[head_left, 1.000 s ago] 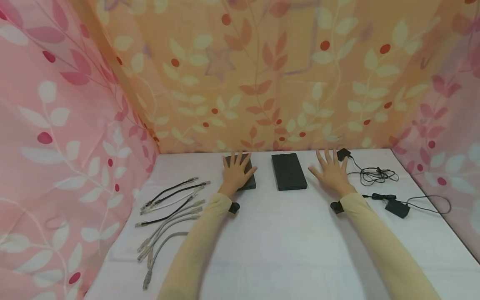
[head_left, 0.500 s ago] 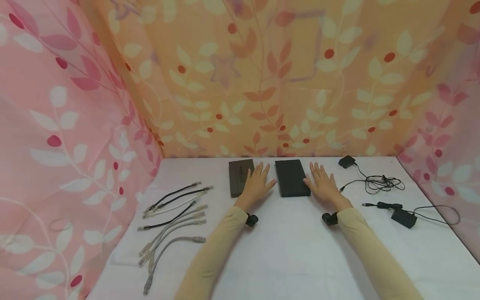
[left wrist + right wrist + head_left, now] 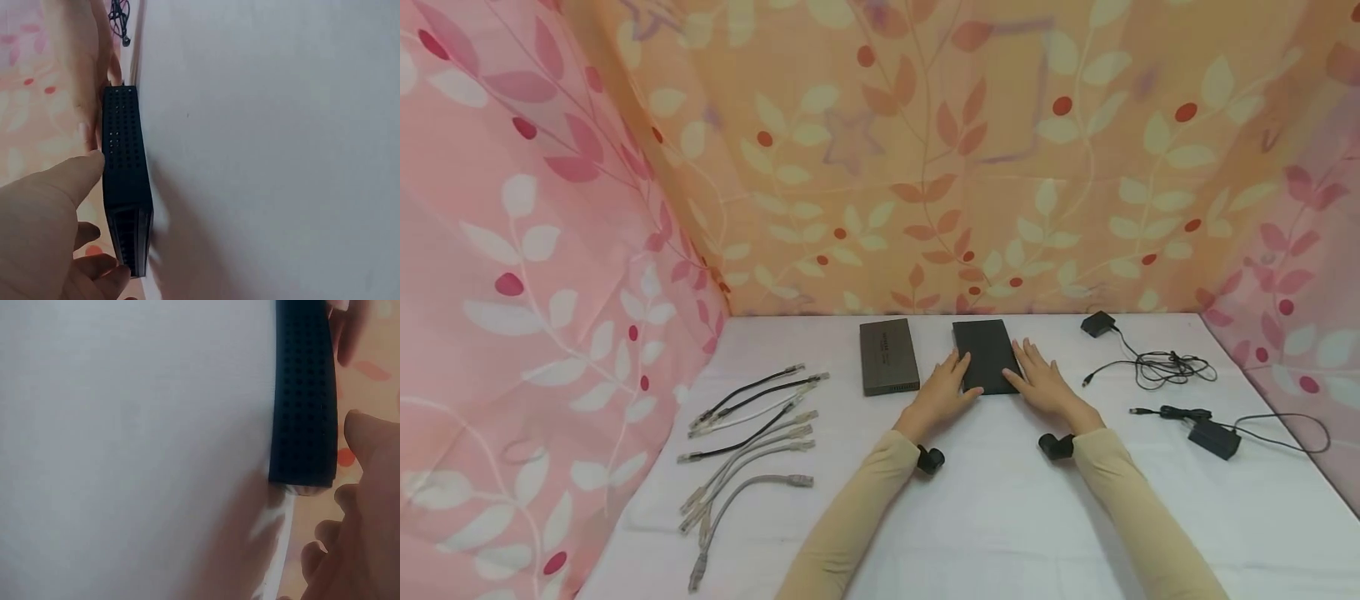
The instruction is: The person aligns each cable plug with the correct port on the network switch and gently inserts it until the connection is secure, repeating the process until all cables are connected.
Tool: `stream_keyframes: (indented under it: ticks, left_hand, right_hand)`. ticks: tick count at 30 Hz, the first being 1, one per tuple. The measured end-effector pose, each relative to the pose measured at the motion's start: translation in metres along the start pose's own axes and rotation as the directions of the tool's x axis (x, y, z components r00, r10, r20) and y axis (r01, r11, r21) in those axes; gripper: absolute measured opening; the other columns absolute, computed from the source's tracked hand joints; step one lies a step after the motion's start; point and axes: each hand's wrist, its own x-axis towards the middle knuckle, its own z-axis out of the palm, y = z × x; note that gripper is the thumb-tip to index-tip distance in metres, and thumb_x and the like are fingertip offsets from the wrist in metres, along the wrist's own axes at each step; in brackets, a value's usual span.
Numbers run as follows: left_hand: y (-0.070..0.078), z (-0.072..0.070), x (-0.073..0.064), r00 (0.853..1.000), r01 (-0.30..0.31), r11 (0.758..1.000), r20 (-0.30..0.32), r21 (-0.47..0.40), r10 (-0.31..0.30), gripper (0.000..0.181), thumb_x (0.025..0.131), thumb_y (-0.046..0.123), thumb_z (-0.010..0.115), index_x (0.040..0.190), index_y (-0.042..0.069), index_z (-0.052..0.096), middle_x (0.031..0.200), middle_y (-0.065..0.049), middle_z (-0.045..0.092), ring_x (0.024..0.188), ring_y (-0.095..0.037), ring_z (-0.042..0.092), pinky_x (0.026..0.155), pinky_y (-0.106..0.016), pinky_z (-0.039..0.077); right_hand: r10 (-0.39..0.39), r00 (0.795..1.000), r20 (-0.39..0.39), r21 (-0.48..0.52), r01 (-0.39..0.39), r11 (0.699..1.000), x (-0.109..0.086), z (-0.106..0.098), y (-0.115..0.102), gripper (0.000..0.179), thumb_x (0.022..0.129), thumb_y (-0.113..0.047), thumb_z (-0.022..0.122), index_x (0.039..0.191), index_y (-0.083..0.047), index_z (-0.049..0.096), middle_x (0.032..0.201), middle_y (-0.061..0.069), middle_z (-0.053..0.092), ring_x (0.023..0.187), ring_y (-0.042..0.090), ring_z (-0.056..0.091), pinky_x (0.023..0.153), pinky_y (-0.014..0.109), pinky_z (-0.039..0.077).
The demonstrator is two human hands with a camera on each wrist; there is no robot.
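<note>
A black network switch (image 3: 987,358) with a perforated side lies flat on the white table, between both hands. My left hand (image 3: 934,400) is at its left edge, its thumb by the near edge. In the left wrist view, fingertips (image 3: 119,278) meet the end of the switch that has a row of ports. My right hand (image 3: 1047,387) lies along the right edge, fingers extended and thumb towards the near corner. From the right wrist view I cannot tell whether its fingers (image 3: 328,531) touch the casing. To the left sits a brown-grey network switch (image 3: 889,358), apart from both hands.
Several short black, white and grey network cables (image 3: 748,467) lie at the left. At the right are a power adapter (image 3: 1098,324) with a coiled black cord (image 3: 1168,368) and a second adapter (image 3: 1214,438). A patterned cloth (image 3: 850,167) hangs behind the table (image 3: 1000,517).
My left hand has moved right, from over the brown-grey switch to the black switch's left edge. My right hand has shifted left and nearer, to its right edge. The view has tilted slightly.
</note>
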Motion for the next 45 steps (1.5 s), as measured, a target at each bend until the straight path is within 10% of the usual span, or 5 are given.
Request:
stream_keyframes:
  ticks: [45]
  left_hand:
    - [0.012, 0.004, -0.029, 0.999, 0.039, 0.976, -0.002, 0.215, -0.040, 0.078, 0.087, 0.056, 0.052, 0.146, 0.010, 0.028, 0.154, -0.011, 0.019, 0.141, -0.021, 0.018, 0.111, -0.043, 0.023]
  right_hand:
    - [-0.002, 1.000, -0.030, -0.003, 0.001, 1.000, -0.038, 0.022, -0.046, 0.069, 0.100, -0.034, 0.039, 0.143, 0.012, 0.012, 0.149, 0.030, 0.015, 0.137, 0.044, 0.012, 0.103, 0.068, 0.006]
